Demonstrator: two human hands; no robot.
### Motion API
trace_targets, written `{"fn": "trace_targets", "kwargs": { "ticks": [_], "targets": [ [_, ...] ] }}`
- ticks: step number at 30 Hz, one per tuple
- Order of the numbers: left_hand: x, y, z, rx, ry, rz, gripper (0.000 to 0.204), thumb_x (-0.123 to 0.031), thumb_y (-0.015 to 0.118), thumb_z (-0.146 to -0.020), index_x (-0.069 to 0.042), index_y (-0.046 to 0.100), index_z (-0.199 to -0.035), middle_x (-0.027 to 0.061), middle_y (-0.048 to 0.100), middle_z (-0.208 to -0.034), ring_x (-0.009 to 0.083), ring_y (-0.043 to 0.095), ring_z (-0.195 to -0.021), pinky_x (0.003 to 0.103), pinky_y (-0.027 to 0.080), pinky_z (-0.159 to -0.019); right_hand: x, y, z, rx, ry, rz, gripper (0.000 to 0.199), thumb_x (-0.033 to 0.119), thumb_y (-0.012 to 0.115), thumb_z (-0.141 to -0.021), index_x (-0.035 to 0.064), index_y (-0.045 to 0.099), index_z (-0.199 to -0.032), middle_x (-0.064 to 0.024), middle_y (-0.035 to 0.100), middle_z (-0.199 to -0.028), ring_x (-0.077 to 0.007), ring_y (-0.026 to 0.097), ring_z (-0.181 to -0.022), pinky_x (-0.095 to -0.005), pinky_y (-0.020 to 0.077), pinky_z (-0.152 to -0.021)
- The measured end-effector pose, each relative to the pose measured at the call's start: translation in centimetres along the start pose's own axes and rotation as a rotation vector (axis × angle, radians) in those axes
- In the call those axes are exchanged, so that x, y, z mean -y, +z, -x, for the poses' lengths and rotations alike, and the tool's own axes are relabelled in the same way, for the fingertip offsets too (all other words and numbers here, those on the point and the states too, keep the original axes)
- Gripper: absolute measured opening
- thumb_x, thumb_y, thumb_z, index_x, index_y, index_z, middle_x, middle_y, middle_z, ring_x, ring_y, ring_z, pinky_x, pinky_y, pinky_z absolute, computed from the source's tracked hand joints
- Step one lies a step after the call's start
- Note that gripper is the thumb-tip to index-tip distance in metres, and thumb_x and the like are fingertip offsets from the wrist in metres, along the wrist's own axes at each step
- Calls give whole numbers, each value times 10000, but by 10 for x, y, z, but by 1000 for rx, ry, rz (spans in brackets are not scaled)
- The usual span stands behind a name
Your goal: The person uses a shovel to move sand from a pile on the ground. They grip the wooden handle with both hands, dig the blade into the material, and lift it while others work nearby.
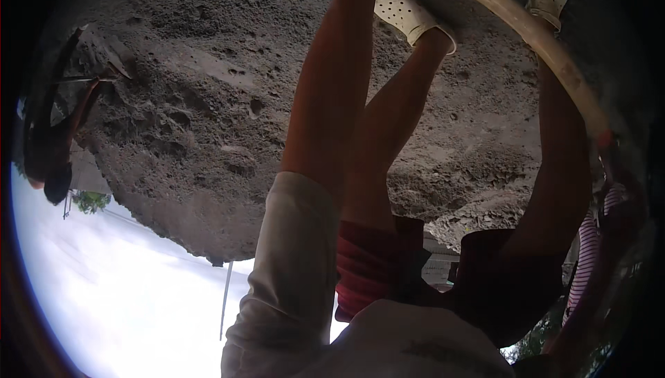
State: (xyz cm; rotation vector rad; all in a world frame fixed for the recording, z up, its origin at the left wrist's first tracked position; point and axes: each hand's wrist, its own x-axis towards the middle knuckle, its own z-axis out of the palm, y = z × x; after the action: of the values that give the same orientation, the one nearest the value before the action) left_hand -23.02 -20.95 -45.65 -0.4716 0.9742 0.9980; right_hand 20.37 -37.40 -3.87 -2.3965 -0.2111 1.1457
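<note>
The view looks down and back between my own legs, so the bare earth (208,101) fills the top and bright sky the bottom. My left forearm (332,80), in a pale rolled sleeve (291,260), reaches up to the top edge, where the hand is cut off. A long curved wooden handle (526,31) runs from the top edge down to the right, close to where that arm ends. Whether the hand holds it is hidden. My right hand does not show. My two legs wear red shorts (370,267) and white perforated clogs (409,14).
The ground is rough, clumpy dark soil with footprints. A dark object with thin reddish parts (62,121) sits at the left rim. At the right rim a pink striped garment (589,253) shows, possibly another person. Trees and a pole (227,295) stand against the sky.
</note>
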Motion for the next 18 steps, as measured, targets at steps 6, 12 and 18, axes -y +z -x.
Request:
{"fn": "trace_targets", "kwargs": {
  "ticks": [6, 12, 18],
  "targets": [
    [-72, -42, 43, -243, -31, -223, 185, -142, 419, -841, -98, 392, -663, 16, 432, -602, 162, 450, -549, 329, 468, -600, -107, 54, -20, 97, 179, -301, 127, 167, 539, -803, 51, 520, -850, -28, 472, -628, -100, 487, -510, -238, 406, -455],
    [28, 8, 146, -351, -95, -164, 150, -136, 446, -788, -101, 396, -651, 19, 457, -671, 169, 449, -615, 318, 441, -686, -140, -62, -18, -58, 259, -281, 80, 152, 541, -795, 82, 504, -810, 19, 432, -584, -85, 437, -442, -227, 366, -383],
    [92, 19, 269, -448, -9, -95, 185, -282, 470, -836, -111, 434, -772, 2, 442, -726, 116, 452, -679, 283, 437, -656, -81, -191, 6, -70, 159, -140, 112, 163, 580, -752, 92, 516, -810, 29, 425, -574, -71, 413, -420, -216, 352, -331]
  ]
}}
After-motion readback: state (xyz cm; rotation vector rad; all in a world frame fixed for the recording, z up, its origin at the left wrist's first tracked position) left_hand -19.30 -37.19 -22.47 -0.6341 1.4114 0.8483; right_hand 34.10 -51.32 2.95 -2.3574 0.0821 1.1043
